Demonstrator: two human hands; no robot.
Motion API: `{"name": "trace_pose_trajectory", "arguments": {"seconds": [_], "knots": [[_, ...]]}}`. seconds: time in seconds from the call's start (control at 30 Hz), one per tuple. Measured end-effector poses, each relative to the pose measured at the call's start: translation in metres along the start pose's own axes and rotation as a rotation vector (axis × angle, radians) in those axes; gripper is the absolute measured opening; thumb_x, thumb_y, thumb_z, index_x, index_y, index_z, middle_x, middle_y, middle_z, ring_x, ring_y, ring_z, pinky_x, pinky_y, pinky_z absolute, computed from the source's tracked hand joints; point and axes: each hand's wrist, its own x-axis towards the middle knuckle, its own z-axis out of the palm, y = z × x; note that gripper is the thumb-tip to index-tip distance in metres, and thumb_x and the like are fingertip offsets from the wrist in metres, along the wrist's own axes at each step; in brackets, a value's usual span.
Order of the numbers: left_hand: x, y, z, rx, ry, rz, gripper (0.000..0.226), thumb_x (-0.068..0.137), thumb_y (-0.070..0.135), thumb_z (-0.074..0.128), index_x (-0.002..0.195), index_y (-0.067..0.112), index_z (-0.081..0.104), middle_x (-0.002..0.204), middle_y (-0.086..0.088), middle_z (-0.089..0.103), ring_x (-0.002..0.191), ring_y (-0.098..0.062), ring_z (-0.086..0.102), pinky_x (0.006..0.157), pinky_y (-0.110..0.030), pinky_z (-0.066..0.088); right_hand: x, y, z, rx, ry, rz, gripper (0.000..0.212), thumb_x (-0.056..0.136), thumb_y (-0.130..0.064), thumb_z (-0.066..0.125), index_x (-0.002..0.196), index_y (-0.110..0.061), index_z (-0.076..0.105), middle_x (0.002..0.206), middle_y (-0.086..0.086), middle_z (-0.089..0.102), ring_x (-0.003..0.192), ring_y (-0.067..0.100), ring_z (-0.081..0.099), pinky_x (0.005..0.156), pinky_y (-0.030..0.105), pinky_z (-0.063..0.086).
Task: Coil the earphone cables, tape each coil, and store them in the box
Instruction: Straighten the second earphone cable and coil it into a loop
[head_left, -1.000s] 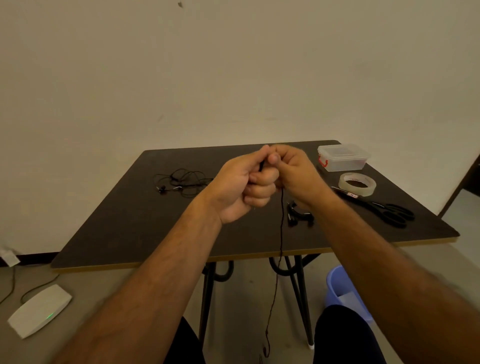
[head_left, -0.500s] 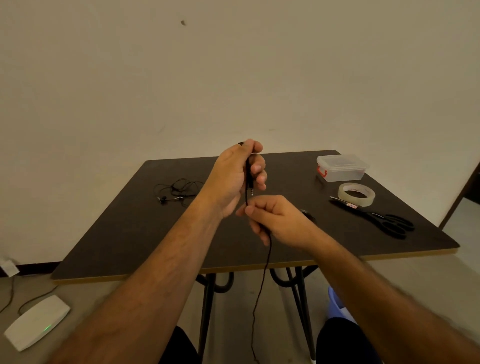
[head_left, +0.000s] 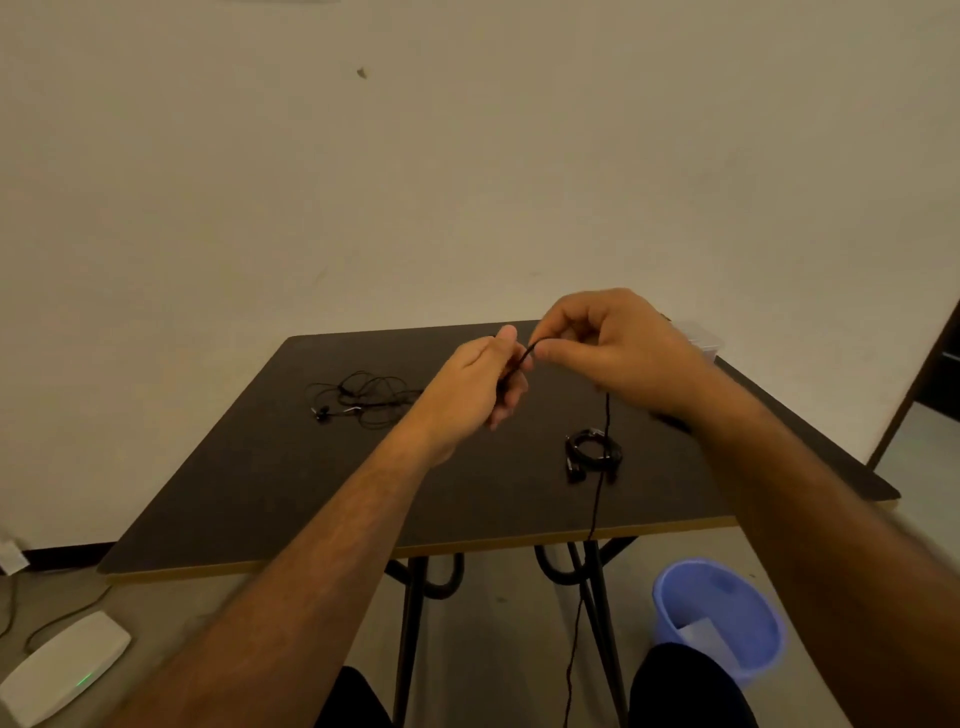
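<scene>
Head view. Both hands are raised over the middle of the counter (head_left: 260, 483). The left hand (head_left: 475, 387) is curled loosely, its fingers (head_left: 511, 395) closed round the gathered part of a black earphone cable (head_left: 602, 467). The right hand (head_left: 618, 343) has come back up from below the left, where it was half a second ago, and now pinches the cable between thumb and forefinger just right of the left hand's fingertips. Its other fingers are partly spread.

From the right hand the free length hangs straight down, crosses the near counter edge and runs on toward the floor between the person's knees. The cable's end is out of sight.

Reading: another pass of cable is being laid over the left hand, so one more turn of the coil is about to be formed. A long tail remains, so coiling of this cable is not near done.

Other task items:
- A finished-looking coiled earphone (head_left: 592, 452) lies on the counter, near and right of centre, just behind the hanging cable. I cannot tell whether tape is on it.
- A loose tangled earphone (head_left: 363, 397) lies at the left, untouched.
- The clear box (head_left: 704, 340) sits at the far right corner, mostly hidden behind the right hand.

Tape and scissors are hidden by the right forearm in this view. A blue bin (head_left: 719, 618) stands on the floor below.
</scene>
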Motion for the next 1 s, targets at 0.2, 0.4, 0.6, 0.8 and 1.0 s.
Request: {"name": "trace_pose_trajectory", "arguments": {"seconds": [0.2,0.4,0.6,0.8,1.0], "knots": [[-0.006,0.013,0.011,-0.298,-0.191,-0.093,0.044,0.104,0.048,0.026,0.078,0.017,0.043,0.058,0.004,0.029,0.047,-0.01,0.022,0.047,-0.026,0.02,0.019,0.008,-0.005,0.145,0.027,-0.051,0.006,0.092,-0.013,0.067,0.091,-0.008,0.069,0.071,0.011,0.064,0.059,0.017,0.052,0.054,0.026,0.046],[-0.006,0.021,0.013,-0.407,-0.218,-0.064,0.039,0.106,0.043,0.026,0.078,0.019,0.04,0.059,0.005,0.026,0.048,-0.009,0.018,0.048,-0.026,0.016,0.018,0.023,0.015,0.467,0.023,0.011,0.015,0.097,-0.01,0.057,0.097,0.003,0.064,0.08,0.018,0.061,0.072,0.031,0.051,0.059,0.03,0.046],[-0.003,0.027,0.014,-0.539,-0.175,-0.021,0.038,0.107,0.04,0.029,0.081,0.016,0.044,0.059,0.003,0.032,0.045,-0.009,0.029,0.044,-0.021,0.033,-0.006,0.032,0.056,0.658,-0.057,0.105,0.031,0.1,-0.01,0.051,0.079,-0.025,0.068,0.067,0.001,0.062,0.058,0.022,0.053,0.056,0.038,0.049],[0.002,0.018,0.011,-0.52,-0.028,-0.016,0.035,0.107,0.037,0.03,0.083,0.017,0.046,0.059,0.003,0.041,0.051,-0.014,0.043,0.051,-0.028,0.038,-0.029,0.038,0.068,0.592,-0.153,0.174,0.022,0.099,-0.029,0.05,0.087,-0.015,0.062,0.069,0.005,0.059,0.055,0.021,0.052,0.057,0.032,0.047],[0.008,0.01,0.008,-0.331,0.161,0.034,0.033,0.108,0.031,0.03,0.088,0.013,0.049,0.06,0.003,0.06,0.06,-0.017,0.065,0.061,-0.031,0.056,-0.04,0.034,0.057,0.318,-0.415,0.159,0.015,0.101,-0.023,0.05,0.104,-0.021,0.065,0.068,-0.002,0.058,0.059,0.02,0.056,0.064,0.033,0.052]]}}
